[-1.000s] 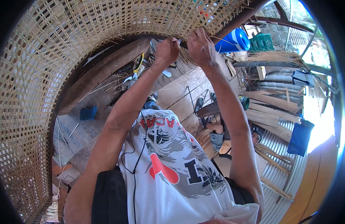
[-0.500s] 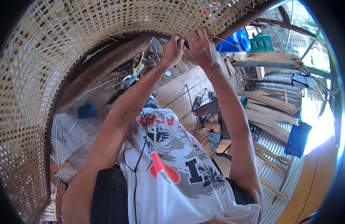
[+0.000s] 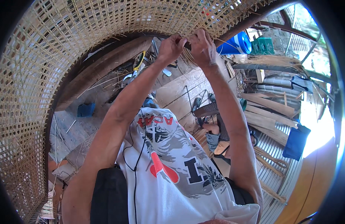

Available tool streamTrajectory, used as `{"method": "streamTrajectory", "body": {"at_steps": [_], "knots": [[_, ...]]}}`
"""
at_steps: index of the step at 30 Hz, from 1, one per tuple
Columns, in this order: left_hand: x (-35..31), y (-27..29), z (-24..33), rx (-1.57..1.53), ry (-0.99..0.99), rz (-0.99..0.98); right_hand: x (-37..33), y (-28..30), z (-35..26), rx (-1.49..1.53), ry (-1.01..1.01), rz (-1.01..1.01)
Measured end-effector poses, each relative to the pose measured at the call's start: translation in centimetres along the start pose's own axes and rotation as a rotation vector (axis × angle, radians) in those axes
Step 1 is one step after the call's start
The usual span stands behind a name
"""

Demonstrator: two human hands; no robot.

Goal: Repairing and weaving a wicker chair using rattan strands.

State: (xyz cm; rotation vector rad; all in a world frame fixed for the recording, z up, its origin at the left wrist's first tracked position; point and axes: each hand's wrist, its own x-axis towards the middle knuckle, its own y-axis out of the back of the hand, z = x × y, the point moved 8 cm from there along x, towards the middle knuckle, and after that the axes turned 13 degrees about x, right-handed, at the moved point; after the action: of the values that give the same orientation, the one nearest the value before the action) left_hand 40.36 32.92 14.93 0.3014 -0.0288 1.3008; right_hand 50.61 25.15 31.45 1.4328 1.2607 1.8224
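A large panel of woven cane webbing (image 3: 116, 18) arches across the top and down the left, edged by a dark wooden frame (image 3: 237, 31). At the frame's inner edge my left hand (image 3: 171, 48) is closed in a pinch, thumb toward the other hand. Close beside it my right hand (image 3: 202, 46) has its fingers bent against the webbing's edge. Loose cane strands (image 3: 188, 56) hang between and below the two hands. What lies between the fingertips is too small to make out.
Yellow-handled cutters (image 3: 137, 65) lie beyond my left forearm, near a wooden beam (image 3: 101, 71). A blue container (image 3: 236, 44) and green crate (image 3: 262, 45) stand at far right. Another person (image 3: 215, 138) sits beyond my right forearm. Planks (image 3: 269, 104) and corrugated sheets (image 3: 280, 156) lie right.
My left hand has shifted slightly left and down, its thumb now pointing at the right hand. The right hand stays at the webbing's edge, its fingers slightly more bent.
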Motion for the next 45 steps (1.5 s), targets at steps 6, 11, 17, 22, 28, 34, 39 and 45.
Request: {"method": "streamTrajectory", "body": {"at_steps": [6, 11, 17, 22, 28, 34, 39, 45], "knots": [[-4.1, 12.0, -2.2, 0.731, 0.047, -0.006, -1.5, 3.2, -1.6, 0.126, 0.027, -0.002], [-8.9, 13.0, 3.2, 0.607, -0.111, -0.036, -1.6, 0.8, -1.6, 0.507, -0.095, 0.038], [-7.4, 11.5, 5.4, 0.433, -0.156, 0.031, -0.4, -1.8, -0.4, 0.739, -0.252, -0.196], [-3.2, 5.2, -3.0, 0.108, -0.008, 0.028, 0.4, -2.5, 0.5, 0.400, -0.137, -0.077], [-0.8, 1.9, -3.6, 0.249, -0.019, 0.079, 0.2, -3.7, -1.0, 0.086, -0.127, -0.066], [-2.0, 1.2, 0.4, -0.034, 0.185, -0.077, 0.0, -3.7, -0.2, 0.112, -0.263, -0.007], [-2.9, 1.6, 1.2, -0.114, 0.176, -0.034, 0.6, -3.9, -1.6, 0.057, -0.216, -0.138], [-1.9, 0.6, -1.2, -0.054, 0.092, 0.009, 1.7, -3.5, -1.3, 0.044, -0.179, -0.129]]}}
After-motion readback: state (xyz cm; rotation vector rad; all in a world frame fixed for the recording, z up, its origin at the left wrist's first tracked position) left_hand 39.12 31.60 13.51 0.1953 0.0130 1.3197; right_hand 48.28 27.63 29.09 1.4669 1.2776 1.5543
